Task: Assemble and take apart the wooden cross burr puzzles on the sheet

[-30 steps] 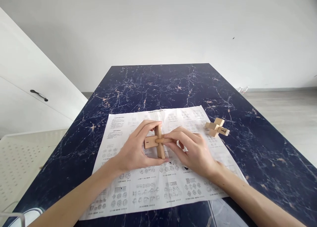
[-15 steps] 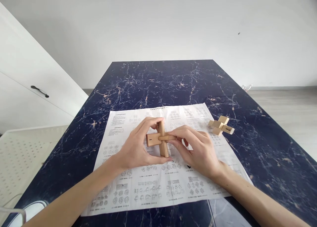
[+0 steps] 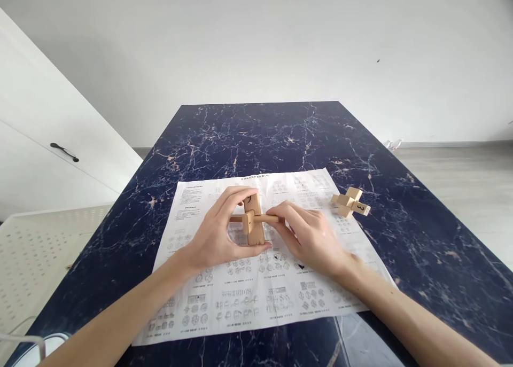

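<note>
A cross-shaped wooden interlocking puzzle point(image 3: 256, 234) is held above the printed sheet, between both my hands. My left hand point(image 3: 216, 228) grips its upright block at both ends, fingers on the top and thumb under the bottom. With thumb and fingertips, my right hand point(image 3: 310, 236) pinches the right end of the horizontal bar that crosses it. A short piece faces me at the crossing, and a dark mark shows at the top of the upright block. The white sheet point(image 3: 236, 329) under my hands carries rows of small line drawings and text.
A second assembled wooden puzzle point(image 3: 350, 201), marked 3, lies at the sheet's right edge on the dark blue marbled table point(image 3: 256, 137). A clear flat item point(image 3: 360, 340) lies at the near edge. To the left are a white cabinet point(image 3: 52, 121) and a perforated cream surface point(image 3: 32, 265).
The held puzzle has been turned, so the short piece that pointed left now faces me. Both hands have shifted slightly left in the picture, as the view moved a little.
</note>
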Tool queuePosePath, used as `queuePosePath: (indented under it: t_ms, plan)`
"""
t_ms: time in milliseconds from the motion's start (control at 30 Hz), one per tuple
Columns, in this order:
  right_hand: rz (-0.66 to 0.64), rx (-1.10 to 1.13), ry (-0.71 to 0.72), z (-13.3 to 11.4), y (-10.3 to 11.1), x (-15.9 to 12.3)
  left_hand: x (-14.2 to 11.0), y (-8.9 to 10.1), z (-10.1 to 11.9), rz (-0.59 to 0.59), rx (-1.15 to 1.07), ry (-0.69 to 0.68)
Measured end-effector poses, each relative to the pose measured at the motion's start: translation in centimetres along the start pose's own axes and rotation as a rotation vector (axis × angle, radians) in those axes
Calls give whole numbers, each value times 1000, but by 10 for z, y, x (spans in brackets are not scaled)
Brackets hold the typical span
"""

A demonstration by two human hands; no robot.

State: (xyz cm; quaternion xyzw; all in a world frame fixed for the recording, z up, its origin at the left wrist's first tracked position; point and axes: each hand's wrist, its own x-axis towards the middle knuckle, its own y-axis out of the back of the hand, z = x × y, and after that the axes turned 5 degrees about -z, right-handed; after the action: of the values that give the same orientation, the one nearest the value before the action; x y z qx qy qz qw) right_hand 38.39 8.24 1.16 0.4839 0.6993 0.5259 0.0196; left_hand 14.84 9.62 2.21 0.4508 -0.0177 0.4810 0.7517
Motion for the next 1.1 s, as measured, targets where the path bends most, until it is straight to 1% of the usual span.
queuePosePath:
  t_ms: [100,200,367,467,700,933,1000,1100]
  plan:
    - [-86,3,-10,3,-1,0,-2,0,-2,2,75,-35]
    - [-109,25,-11,5,-2,-1,-1,1,-4,11,88,-45]
    - [-89,35,0,7,-2,-2,1,4,-4,6,61,-84]
    - [-66,8,-7,5,-1,-2,2,6,-4,-8,57,-91]
    - [-23,-17,-26,-2,-1,-1,3,5,-4,9,33,-109]
    - [-54,58,-39,0,-2,-2,4,5,-2,-3,-17,-44]
    - [-44,103,-71,-1,-1,-2,5,5,-1,-17,-92,14]
    - [2,214,-152,-3,-1,0,5,4,2,-12,-294,121]
